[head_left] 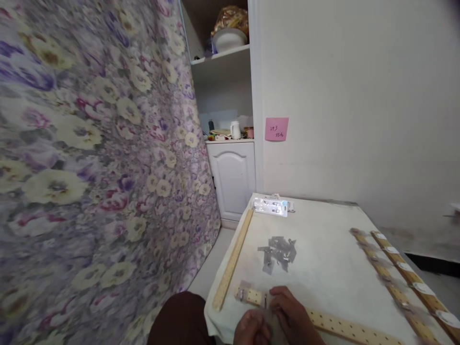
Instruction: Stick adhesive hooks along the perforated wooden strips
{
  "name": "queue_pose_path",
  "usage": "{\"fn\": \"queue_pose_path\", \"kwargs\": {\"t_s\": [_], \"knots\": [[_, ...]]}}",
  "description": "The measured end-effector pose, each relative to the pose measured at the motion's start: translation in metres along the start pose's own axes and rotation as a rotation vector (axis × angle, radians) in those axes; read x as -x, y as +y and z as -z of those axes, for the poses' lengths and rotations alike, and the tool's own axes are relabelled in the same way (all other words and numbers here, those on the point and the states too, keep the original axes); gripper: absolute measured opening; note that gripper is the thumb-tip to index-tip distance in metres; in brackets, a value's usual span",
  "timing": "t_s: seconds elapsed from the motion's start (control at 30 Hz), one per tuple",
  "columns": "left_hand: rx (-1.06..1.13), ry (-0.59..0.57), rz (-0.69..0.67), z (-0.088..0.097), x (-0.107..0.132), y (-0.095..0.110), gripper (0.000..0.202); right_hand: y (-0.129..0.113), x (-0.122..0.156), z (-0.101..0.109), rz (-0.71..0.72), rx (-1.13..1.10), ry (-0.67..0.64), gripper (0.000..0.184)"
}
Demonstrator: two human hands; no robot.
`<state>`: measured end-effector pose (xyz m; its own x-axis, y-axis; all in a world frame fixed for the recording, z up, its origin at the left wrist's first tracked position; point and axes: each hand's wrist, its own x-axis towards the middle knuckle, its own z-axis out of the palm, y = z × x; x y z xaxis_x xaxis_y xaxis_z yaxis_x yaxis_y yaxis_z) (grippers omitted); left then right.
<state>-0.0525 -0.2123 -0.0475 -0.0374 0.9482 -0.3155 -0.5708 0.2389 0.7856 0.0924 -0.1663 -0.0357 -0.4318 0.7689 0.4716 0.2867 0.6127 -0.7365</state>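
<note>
A pale wooden strip with rows of small holes [345, 326] lies along the near side of the table, passing under my hands. Near its left end sits a small metal piece with a clear film tab [241, 293]. Another small metal piece [265, 300] stands at the strip between my hands, close to the right fingertips. My left hand [251, 328] is closed at the strip's near edge, its fingertips pressed together; what they pinch is hidden. Curled over the strip, my right hand [291, 311] is closed too, and its grip is partly hidden.
Several small grey plastic packets [278, 251] lie mid-table. A bare holed strip [233, 261] runs along the left edge. At the back is a clear package [270, 206]. On the right lie strips with metal pieces [386, 278] and white discs [406, 268]. A flowered curtain [108, 167] hangs left.
</note>
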Motion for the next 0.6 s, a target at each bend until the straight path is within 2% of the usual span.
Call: {"fn": "queue_pose_path", "kwargs": {"t_s": [0.1, 0.27, 0.4, 0.5, 0.6], "knots": [[-0.058, 0.032, -0.009, 0.001, -0.001, 0.003, 0.042, 0.002, -0.001, 0.001, -0.076, 0.004, 0.055, 0.019], [-0.052, 0.085, -0.016, 0.001, -0.004, 0.006, 0.041, -0.002, -0.006, 0.003, -0.286, -0.038, 0.090, 0.015], [-0.001, 0.055, -0.006, -0.001, -0.004, 0.004, 0.041, -0.007, -0.009, 0.001, -0.386, -0.092, 0.037, 0.016], [0.055, 0.060, -0.007, -0.005, -0.004, -0.003, 0.042, -0.010, -0.010, -0.002, -0.499, -0.269, -0.020, 0.019], [0.089, 0.061, -0.024, -0.008, -0.006, -0.011, 0.044, -0.015, -0.009, -0.004, -0.534, -0.417, -0.063, 0.027]]}}
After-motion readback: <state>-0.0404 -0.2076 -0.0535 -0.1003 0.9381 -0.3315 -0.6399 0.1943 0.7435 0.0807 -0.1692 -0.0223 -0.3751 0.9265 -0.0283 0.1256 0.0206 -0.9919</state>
